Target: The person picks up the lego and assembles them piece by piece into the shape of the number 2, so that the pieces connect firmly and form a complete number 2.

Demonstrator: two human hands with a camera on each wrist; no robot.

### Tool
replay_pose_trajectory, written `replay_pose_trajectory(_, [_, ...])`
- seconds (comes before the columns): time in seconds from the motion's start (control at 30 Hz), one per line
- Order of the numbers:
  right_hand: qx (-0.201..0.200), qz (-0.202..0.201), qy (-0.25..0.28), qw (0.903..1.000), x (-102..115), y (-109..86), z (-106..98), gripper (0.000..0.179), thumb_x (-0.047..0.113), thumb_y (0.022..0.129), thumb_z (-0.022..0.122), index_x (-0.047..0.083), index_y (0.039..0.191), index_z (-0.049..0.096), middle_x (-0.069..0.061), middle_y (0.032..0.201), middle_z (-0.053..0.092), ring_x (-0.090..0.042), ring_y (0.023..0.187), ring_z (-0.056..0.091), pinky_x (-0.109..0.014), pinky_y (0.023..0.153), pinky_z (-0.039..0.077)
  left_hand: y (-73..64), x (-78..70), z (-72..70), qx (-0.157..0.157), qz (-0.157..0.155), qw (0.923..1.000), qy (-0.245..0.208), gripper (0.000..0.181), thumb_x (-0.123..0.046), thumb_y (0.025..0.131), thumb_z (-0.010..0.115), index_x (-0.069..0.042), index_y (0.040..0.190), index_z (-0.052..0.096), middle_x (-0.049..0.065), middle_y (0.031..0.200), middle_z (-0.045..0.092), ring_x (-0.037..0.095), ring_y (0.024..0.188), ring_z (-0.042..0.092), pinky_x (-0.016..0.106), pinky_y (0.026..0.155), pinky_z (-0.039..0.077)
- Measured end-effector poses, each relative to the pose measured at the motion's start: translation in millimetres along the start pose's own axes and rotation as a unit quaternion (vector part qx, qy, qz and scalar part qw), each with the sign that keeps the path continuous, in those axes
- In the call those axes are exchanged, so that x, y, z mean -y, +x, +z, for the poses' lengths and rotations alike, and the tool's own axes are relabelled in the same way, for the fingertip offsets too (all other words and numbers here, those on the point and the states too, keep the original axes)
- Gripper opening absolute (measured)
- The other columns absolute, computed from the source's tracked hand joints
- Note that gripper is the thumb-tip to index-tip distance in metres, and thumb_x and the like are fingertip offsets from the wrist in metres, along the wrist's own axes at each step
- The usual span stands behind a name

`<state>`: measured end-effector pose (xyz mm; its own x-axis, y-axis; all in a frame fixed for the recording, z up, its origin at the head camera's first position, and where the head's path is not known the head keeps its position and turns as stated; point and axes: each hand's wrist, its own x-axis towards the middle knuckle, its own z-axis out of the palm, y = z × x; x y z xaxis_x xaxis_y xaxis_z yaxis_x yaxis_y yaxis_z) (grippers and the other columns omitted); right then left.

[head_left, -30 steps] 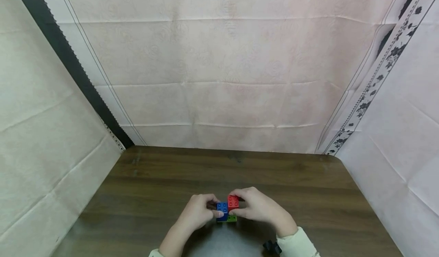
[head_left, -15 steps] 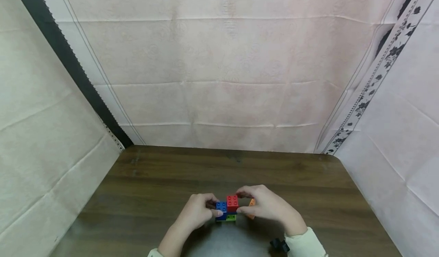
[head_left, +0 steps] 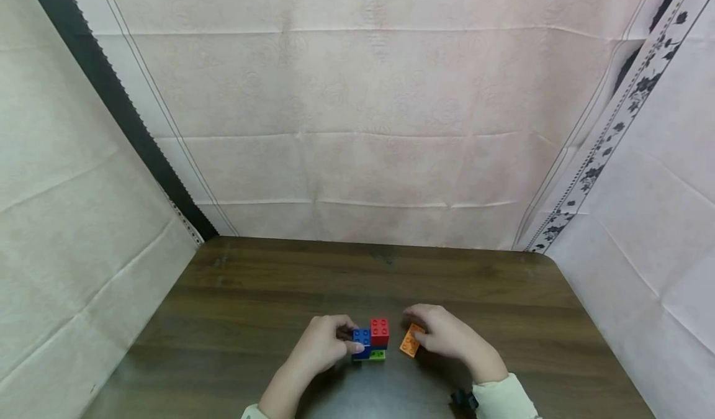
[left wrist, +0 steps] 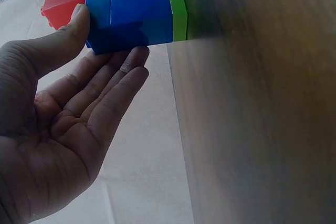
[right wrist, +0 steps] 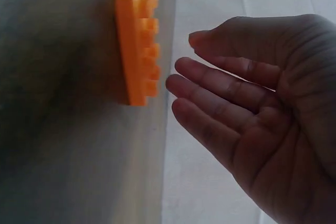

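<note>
A small stack of toy building bricks stands on the table, its green thin brick (head_left: 377, 355) at the bottom, blue bricks (left wrist: 140, 14) above, and a red brick (head_left: 380, 332) on top toward the right. My left hand (head_left: 323, 343) pinches the blue part from the left side, thumb on the near face and fingers behind. To the right of the stack lies an orange thin brick (head_left: 410, 344), studs up and turned at an angle. My right hand (head_left: 447, 333) is over its right end, thumb and fingers apart; the right wrist view shows a gap between the fingertips and the orange brick (right wrist: 135, 51).
The brown wooden table (head_left: 268, 282) has a pale cloth wall (head_left: 357, 158) behind it and cloth on both sides. A small black object (head_left: 465, 399) sits by my right sleeve cuff.
My right hand has let go of the red brick, which stays on the stack, and moved right to the orange brick. My left hand keeps its hold.
</note>
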<state>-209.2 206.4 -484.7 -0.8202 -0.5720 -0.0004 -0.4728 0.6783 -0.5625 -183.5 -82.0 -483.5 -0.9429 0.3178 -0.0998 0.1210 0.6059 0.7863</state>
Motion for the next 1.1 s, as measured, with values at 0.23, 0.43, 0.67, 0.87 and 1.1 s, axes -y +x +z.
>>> replay_pose_trajectory(0.23, [0.021,0.012,-0.014,0.9996,-10.6,0.2,10.0,0.044,-0.005,0.086,0.066,0.006,0.129,0.063,-0.008,0.129,0.061,-0.024,0.112,0.059,-0.05,0.098,0.049,1.5,-0.9,0.3,0.001,-0.007,1.0,0.005,0.022,-0.026,0.081,0.084,-0.021,0.1,0.073,-0.006,0.091,0.068,0.016,0.087,0.064,0.047,0.081,0.054])
replay_pose_trajectory(0.43, [0.029,0.016,-0.041,0.9986,-17.9,0.8,16.0,0.042,0.001,0.085,0.072,0.011,0.126,0.067,0.0,0.124,0.06,-0.019,0.112,0.057,-0.047,0.096,0.05,1.6,-0.3,0.3,0.003,0.001,1.0,0.007,0.022,-0.025,0.082,0.085,-0.02,0.099,0.073,-0.006,0.091,0.069,0.016,0.087,0.064,0.048,0.081,0.054])
replay_pose_trajectory(0.67, [0.019,0.009,-0.065,0.9977,-19.3,1.4,15.9,0.027,0.019,0.088,0.078,0.017,0.115,0.071,0.009,0.106,0.059,-0.009,0.094,0.055,-0.038,0.086,0.052,2.0,1.3,1.1,-0.004,0.006,1.0,0.006,0.022,-0.025,0.081,0.085,-0.019,0.099,0.074,-0.005,0.091,0.07,0.015,0.085,0.065,0.047,0.08,0.055])
replay_pose_trajectory(0.87, [0.021,0.017,-0.051,0.9983,-17.1,0.2,11.8,0.027,0.026,0.089,0.078,0.016,0.114,0.071,0.009,0.105,0.062,-0.009,0.092,0.057,-0.039,0.085,0.053,2.4,0.5,2.0,-0.001,-0.007,1.0,0.002,0.023,-0.026,0.081,0.085,-0.02,0.1,0.074,-0.006,0.092,0.068,0.016,0.086,0.064,0.047,0.08,0.054])
replay_pose_trajectory(1.1, [0.021,0.01,-0.028,0.9993,-15.6,0.9,10.6,0.029,0.034,0.091,0.075,0.017,0.115,0.071,0.011,0.106,0.066,-0.008,0.093,0.06,-0.037,0.085,0.054,1.8,0.3,0.7,0.004,-0.014,0.9999,-0.001,0.023,-0.026,0.081,0.085,-0.021,0.1,0.074,-0.005,0.092,0.068,0.016,0.087,0.063,0.047,0.079,0.054])
